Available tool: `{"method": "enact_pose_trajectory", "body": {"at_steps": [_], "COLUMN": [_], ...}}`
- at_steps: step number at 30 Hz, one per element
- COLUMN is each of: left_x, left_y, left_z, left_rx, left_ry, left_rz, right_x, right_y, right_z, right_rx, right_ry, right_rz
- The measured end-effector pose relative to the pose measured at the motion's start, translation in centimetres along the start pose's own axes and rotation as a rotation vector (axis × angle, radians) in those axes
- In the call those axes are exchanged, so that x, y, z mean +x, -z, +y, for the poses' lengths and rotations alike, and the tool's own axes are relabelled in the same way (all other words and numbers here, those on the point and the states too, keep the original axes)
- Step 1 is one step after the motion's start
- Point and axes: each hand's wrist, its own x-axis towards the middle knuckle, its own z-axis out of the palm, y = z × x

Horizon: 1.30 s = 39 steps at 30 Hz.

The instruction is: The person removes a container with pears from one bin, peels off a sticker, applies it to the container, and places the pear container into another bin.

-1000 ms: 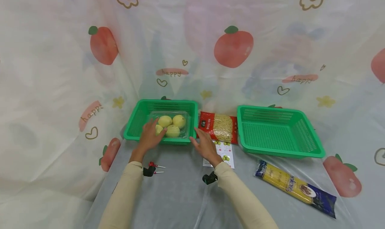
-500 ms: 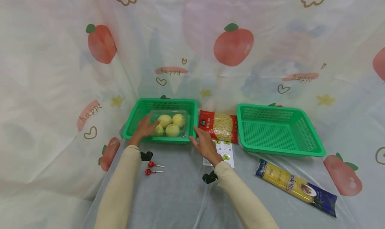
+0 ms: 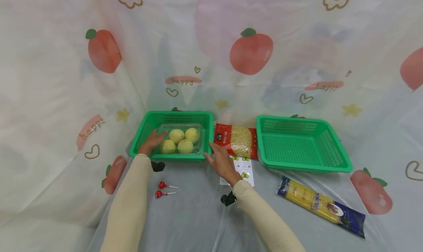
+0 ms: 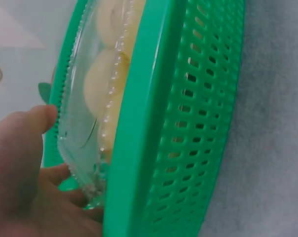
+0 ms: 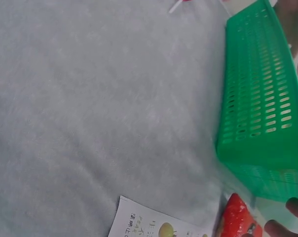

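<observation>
A clear plastic box (image 3: 201,149) with several round pale-yellow fruits (image 3: 176,135) lies in the left green basket (image 3: 140,134). My left hand (image 3: 152,141) is inside that basket at the box's left end. In the left wrist view its thumb is near the box's far edge, and its fingers reach down beside the box's end, partly hidden. My right hand (image 3: 222,163) is at the basket's front right corner, thumb and fingers apart and holding nothing visible. Only a few of its fingertips (image 5: 297,207) show in the right wrist view, near the basket's rim.
A red bag of noodles (image 3: 240,141) lies between the left basket and a second green basket (image 3: 299,167). A printed card (image 3: 246,171) is in front of the bag. Two red lollipops (image 3: 159,194) lie front left, and a yellow-and-blue pasta packet (image 3: 318,204) front right.
My left hand has moved left from over the fruits to the box's left end, uncovering the lollipops. The right hand has stayed by the basket corner. The head view has shifted slightly.
</observation>
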Motion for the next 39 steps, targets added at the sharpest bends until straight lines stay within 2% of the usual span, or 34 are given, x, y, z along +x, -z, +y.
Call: {"method": "enact_pose_trajectory", "body": {"at_steps": [7,11,19,24,28,34,39], "left_x": [-0.2,-0.2,-1.6,-2.7,-3.7,-5.4,-7.3], "left_y": [-0.7,-0.5,0.4,0.3,-0.3,-0.5,-0.1], "left_z": [0.1,0.3,1.0,0.7,0.5,0.6,1.8], "left_rx": [-0.054,-0.114,-0.239,-0.278,-0.335,-0.486,-0.626], "left_ry": [0.126,0.149,0.083,0.082,0.049,-0.004,-0.070], "left_rz": [0.029,0.045,0.075,0.144,0.212,0.294,0.281], "right_x": [-0.1,0.1,0.4,0.1,-0.2,-0.6,-0.9], "right_y": [0.0,0.4,0.6,0.4,0.5,1.2,2.3], "right_z": [-0.1,-0.4,-0.4,0.0,0.5,1.3,2.2], "right_rx": [-0.007,-0.022,-0.033,-0.004,0.008,0.021,0.037], "right_ry": [0.008,0.013,0.018,0.003,0.008,0.005,-0.037], "right_rz": [-0.008,-0.003,-0.017,-0.022,-0.020,-0.001,0.030]}}
